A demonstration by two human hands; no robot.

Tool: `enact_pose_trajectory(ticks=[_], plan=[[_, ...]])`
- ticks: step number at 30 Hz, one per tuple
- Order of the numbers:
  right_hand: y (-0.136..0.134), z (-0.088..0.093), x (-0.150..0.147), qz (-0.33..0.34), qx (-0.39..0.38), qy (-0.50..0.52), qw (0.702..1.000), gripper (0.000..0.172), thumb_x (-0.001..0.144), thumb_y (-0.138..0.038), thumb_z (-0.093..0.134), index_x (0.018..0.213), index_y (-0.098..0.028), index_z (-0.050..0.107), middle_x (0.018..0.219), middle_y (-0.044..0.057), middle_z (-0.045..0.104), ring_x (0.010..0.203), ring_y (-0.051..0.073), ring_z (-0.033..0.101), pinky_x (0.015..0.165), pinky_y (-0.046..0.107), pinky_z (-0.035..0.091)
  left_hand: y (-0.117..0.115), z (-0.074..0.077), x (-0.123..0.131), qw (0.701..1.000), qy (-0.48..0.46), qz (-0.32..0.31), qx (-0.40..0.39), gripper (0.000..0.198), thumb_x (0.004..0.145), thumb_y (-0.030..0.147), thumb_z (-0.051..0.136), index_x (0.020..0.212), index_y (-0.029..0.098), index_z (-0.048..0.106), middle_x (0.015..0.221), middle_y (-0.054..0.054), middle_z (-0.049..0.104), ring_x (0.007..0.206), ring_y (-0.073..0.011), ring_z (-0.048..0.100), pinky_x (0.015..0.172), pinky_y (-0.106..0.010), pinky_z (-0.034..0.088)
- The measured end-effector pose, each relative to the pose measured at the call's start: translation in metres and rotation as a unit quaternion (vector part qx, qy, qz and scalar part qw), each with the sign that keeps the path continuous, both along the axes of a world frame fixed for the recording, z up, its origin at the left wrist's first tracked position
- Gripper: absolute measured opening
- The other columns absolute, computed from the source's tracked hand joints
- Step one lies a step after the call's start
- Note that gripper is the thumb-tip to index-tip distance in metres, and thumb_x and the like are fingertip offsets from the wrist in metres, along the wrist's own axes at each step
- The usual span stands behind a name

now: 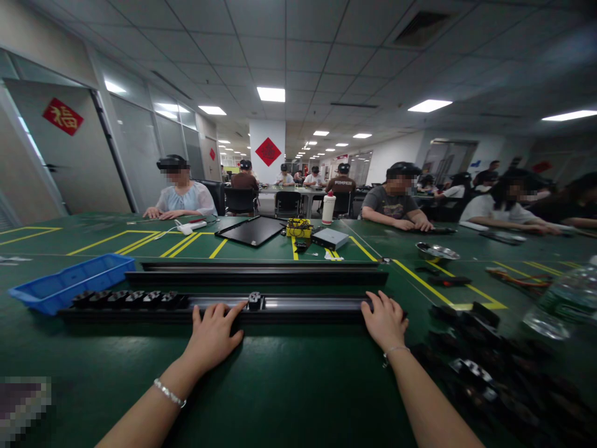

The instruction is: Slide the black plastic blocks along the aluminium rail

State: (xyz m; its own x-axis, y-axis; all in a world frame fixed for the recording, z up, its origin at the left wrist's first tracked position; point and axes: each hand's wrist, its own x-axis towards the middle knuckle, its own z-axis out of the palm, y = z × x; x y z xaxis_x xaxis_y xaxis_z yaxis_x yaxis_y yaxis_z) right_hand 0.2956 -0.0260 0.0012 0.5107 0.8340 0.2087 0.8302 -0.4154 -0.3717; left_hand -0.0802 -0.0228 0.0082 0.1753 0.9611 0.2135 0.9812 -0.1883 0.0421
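A long black rail [308, 318] lies across the green table in front of me. Several small black parts [135, 298] sit in a row in its left section, and a single part with a light top [254, 301] stands near its middle. My left hand [215, 333] rests on the rail with fingers spread, its index finger reaching to the single part's left side. Near the rail's right end, my right hand [385, 317] lies over the edge with its fingers apart. Behind is a second black rail [261, 278], parallel to the first and untouched.
A blue bin [74, 283] stands at the left. Piled black parts [494, 367], a plastic bottle [564, 302] and a metal bowl [437, 252] are at the right. Farther back lie a black tray [254, 231] and a grey box [329, 239]. People sit across the table.
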Motion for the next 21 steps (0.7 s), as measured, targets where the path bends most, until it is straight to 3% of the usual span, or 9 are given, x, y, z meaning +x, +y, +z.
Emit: enact_pose_trajectory(ticks=[6,12,16,21], plan=[[-0.001,0.001,-0.003,-0.006,0.004,0.004,1.000,0.053,0.085,-0.045,0.023,0.129,-0.030,0.047,0.143,0.003,0.035,0.132,0.028,0.022,0.102,0.064,0.018,0.003,0.005,0.004,1.000,0.004,0.001,-0.021,0.062,0.073,0.045,0.049,0.133,0.031,0.042,0.112,-0.012,0.058,0.115,-0.0354,0.046,0.099,-0.068,0.012],[0.000,0.002,-0.006,-0.017,0.003,-0.017,1.000,0.054,0.086,-0.043,0.021,0.130,-0.027,0.048,0.143,0.004,0.037,0.131,0.028,0.025,0.104,0.062,0.014,0.005,-0.010,0.005,0.996,-0.030,-0.068,0.057,0.053,0.076,0.033,0.046,0.128,0.021,0.046,0.131,-0.011,0.051,0.124,-0.0279,0.042,0.109,-0.058,0.005],[0.000,0.000,-0.005,-0.019,0.004,-0.039,0.999,0.053,0.086,-0.042,0.023,0.129,-0.028,0.050,0.142,0.004,0.039,0.130,0.027,0.028,0.106,0.059,0.014,0.008,-0.020,0.006,0.989,-0.037,-0.092,0.113,0.051,0.075,0.028,0.047,0.125,0.017,0.047,0.131,-0.011,0.052,0.126,-0.0269,0.041,0.110,-0.054,0.014],[0.000,0.000,-0.005,-0.016,0.007,-0.052,0.998,0.053,0.086,-0.041,0.023,0.129,-0.026,0.050,0.141,0.005,0.040,0.129,0.027,0.030,0.107,0.056,0.014,0.009,-0.022,0.009,0.982,-0.036,-0.127,0.135,0.050,0.075,0.027,0.049,0.124,0.013,0.047,0.125,-0.013,0.056,0.121,-0.0258,0.047,0.109,-0.049,0.024]])
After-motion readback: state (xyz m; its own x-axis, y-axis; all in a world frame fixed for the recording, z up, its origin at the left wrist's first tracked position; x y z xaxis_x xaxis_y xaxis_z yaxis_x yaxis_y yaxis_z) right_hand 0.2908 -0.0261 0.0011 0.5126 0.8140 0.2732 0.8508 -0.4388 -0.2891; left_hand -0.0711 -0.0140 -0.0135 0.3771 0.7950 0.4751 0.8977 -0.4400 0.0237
